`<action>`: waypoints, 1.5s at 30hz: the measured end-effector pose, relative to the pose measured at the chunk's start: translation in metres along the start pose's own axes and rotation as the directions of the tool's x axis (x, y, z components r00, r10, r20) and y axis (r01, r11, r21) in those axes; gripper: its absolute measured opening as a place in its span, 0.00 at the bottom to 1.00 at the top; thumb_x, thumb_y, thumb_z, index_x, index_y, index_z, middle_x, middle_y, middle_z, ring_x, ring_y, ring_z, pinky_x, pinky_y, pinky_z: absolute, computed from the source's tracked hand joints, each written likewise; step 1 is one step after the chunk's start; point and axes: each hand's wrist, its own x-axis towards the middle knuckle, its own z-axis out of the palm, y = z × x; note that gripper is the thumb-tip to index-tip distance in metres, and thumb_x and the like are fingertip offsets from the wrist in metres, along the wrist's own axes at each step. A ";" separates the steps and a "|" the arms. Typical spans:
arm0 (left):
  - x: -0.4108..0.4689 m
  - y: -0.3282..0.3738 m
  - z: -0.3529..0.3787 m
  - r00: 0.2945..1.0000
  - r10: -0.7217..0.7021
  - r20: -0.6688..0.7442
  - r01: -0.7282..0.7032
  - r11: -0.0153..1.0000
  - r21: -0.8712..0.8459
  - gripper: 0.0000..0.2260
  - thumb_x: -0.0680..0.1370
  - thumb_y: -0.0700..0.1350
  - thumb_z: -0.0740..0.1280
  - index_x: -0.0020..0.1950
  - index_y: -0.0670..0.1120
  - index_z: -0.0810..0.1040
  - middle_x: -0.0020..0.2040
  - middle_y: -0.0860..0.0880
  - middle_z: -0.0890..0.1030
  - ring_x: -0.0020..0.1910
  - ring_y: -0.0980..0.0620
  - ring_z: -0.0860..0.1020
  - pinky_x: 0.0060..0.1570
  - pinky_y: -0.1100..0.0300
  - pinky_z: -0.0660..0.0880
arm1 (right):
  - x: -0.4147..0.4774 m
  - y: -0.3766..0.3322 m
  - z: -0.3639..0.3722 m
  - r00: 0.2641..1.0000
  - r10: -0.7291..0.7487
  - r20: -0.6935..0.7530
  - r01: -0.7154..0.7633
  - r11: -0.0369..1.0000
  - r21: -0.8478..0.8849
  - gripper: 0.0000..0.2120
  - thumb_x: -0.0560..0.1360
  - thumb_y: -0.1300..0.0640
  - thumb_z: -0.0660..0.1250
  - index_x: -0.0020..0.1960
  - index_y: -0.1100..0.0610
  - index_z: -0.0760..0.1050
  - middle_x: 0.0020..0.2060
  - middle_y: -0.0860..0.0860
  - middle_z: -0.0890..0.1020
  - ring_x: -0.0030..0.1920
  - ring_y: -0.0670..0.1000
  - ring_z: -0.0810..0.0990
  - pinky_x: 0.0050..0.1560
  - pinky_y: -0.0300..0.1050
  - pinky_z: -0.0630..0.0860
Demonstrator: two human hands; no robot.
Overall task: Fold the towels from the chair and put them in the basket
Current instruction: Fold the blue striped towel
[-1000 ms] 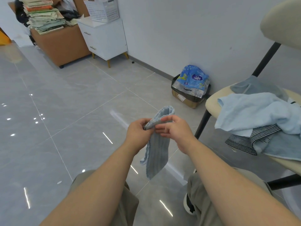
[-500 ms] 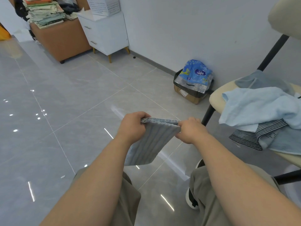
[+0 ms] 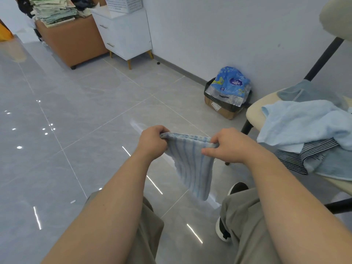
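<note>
The cream-cushioned chair with black metal legs [image 3: 253, 111] on the right carries a loose heap of towels. A pale blue terry towel [image 3: 304, 122] lies on top, with a dark striped cloth [image 3: 312, 149] and a dusty blue towel [image 3: 333, 164] beneath it. None of these looks folded, so most of the work seems to lie ahead.

The white perforated plastic basket [image 3: 123, 3] stands far off on a white two-drawer cabinet [image 3: 123, 33] by the wall. Only its lower part shows, so whether any towel lies in it cannot be told.

Above the person's knees, well apart from both chair and basket, hangs a small ribbed towel with blue stripes [image 3: 190, 161], pulled taut along its top edge. That edge looks thick, which suggests one fold is already made.

The left hand [image 3: 152, 141] grips one upper corner and the right hand [image 3: 230, 145] the other, with the fingers [image 3: 209, 151] curled and pinching the cloth. This piece appears mid-fold and has yet to be carried to the basket.
</note>
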 end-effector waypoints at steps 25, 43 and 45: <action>-0.001 0.014 -0.007 0.993 -0.105 0.056 0.112 0.666 -0.737 0.09 0.78 0.42 0.71 0.57 0.42 0.81 0.50 0.47 0.85 0.46 0.50 0.82 0.41 0.61 0.76 | 0.009 -0.002 0.009 0.936 0.153 -0.317 0.189 0.541 0.820 0.09 0.80 0.58 0.68 0.58 0.48 0.75 0.51 0.43 0.83 0.51 0.42 0.82 0.56 0.44 0.79; -0.012 0.031 -0.014 0.994 0.019 0.105 0.077 0.554 -0.829 0.12 0.78 0.43 0.71 0.61 0.42 0.79 0.55 0.45 0.85 0.54 0.47 0.84 0.49 0.55 0.80 | 0.016 -0.018 0.016 0.716 0.219 -0.663 0.392 0.660 0.641 0.05 0.83 0.56 0.59 0.59 0.53 0.71 0.46 0.38 0.77 0.45 0.32 0.75 0.46 0.25 0.68; -0.012 0.030 -0.018 0.976 0.033 0.214 0.161 0.551 -0.819 0.17 0.74 0.43 0.73 0.62 0.41 0.79 0.56 0.44 0.84 0.55 0.46 0.84 0.51 0.53 0.80 | 0.020 -0.017 0.016 0.729 0.288 -0.621 0.358 0.613 0.704 0.03 0.83 0.53 0.60 0.56 0.51 0.71 0.43 0.39 0.77 0.41 0.32 0.74 0.46 0.30 0.70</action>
